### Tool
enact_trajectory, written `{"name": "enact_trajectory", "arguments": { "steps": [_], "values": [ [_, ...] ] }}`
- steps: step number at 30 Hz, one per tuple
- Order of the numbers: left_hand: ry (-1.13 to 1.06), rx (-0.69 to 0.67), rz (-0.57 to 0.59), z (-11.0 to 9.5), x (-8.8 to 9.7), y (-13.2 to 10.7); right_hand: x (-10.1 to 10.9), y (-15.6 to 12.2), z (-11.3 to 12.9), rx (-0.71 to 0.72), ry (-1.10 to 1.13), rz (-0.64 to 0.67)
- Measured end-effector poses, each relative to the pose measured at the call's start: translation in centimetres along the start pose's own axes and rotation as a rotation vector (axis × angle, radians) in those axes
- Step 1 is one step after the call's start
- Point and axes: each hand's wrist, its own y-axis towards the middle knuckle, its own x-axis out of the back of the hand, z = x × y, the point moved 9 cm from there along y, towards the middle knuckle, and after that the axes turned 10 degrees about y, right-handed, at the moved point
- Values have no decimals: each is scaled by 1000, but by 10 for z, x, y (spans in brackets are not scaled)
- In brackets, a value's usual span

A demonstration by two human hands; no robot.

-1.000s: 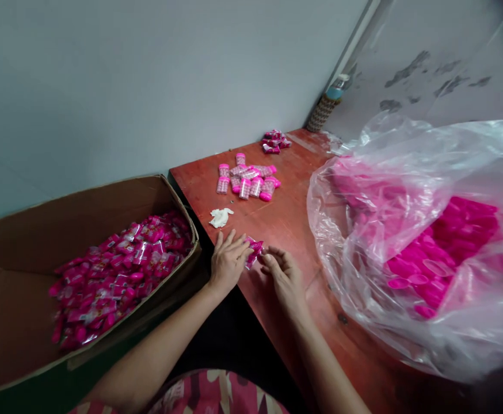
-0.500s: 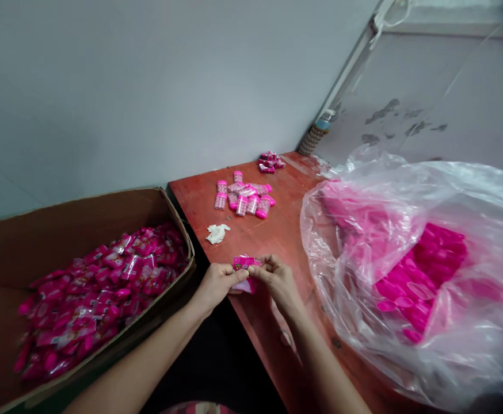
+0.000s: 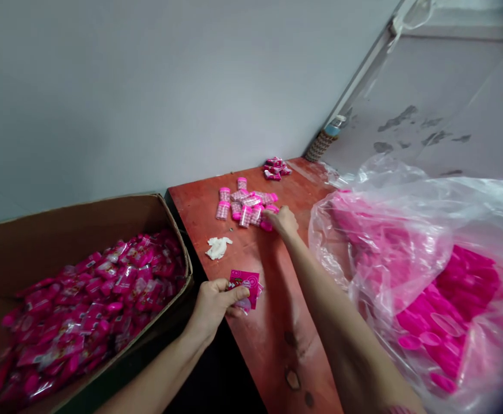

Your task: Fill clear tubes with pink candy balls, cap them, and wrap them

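Between the thumb and fingers of my left hand (image 3: 219, 302) is a pink printed packet (image 3: 251, 280), held over the near edge of the red table. A clear, crinkled part of it hangs below my thumb. Farther up the table, my right hand (image 3: 284, 221) reaches to the right side of a pile of small clear jars (image 3: 245, 215) with pink lids and beads or sweets inside. Its fingers are curled at a pink-lidded jar (image 3: 266, 226), partly hidden by the hand. Left of the packet lies a crumpled white tissue (image 3: 218, 248).
A cardboard box (image 3: 186, 253) full of pink wrapped packs (image 3: 105, 299) stands at left. On the right, a big clear plastic bag (image 3: 333, 241) holds pink plastic parts (image 3: 441, 322). Behind are a small heap of pink packs (image 3: 276, 168) and a bottle (image 3: 326, 138) in a woven cover.
My right hand has let go of the packet and moved up and away to the jar pile. The packet stays in my left hand, now more spread out. The view has shifted slightly.
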Motion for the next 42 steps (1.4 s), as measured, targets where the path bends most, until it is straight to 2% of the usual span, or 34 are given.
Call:
{"name": "enact_trajectory", "arguments": {
  "steps": [3,5,7,9,10,12,13,15,18,20,23,25,28,31,33,36,42],
  "values": [
    [-21,-2,-37,-2,7,3,-7,-1,-4,-6,73,82],
    [-38,-5,-69,-3,13,7,-2,-21,-6,20,160,144],
    [-69,-17,-85,-3,16,11,6,-55,-7,46,312,240],
    [-93,-24,-102,-2,17,15,2,-103,-3,14,709,502],
    [-95,-29,-107,-1,16,16,-3,-130,-2,-30,777,648],
    [-84,-42,-92,-2,10,15,-7,-172,-2,-69,794,780],
    [-78,-51,-70,-3,7,14,-7,-184,-3,-68,778,783],
    [-86,-65,-12,-5,1,8,-6,-193,-7,-31,740,698],
    [-115,-57,43,-7,0,-4,-4,-184,-21,30,613,570],
    [-120,-53,57,-7,3,-11,-2,-176,-31,111,411,501],
    [-106,-59,36,-7,10,-16,16,-172,-29,329,159,322],
    [-107,-54,-6,-6,14,-17,31,-181,-24,380,185,243],
    [-182,-16,-67,-2,16,-16,38,-208,-29,203,423,317],
    [-319,24,-78,2,11,-15,23,-250,-39,-31,667,492],
    [-414,52,-65,5,4,-14,12,-274,-46,-121,735,536],
    [-525,108,-38,10,-8,-15,1,-289,-57,-163,709,498],
    [-600,119,18,6,-23,-21,0,-283,-58,-135,683,430]
  ]
}}
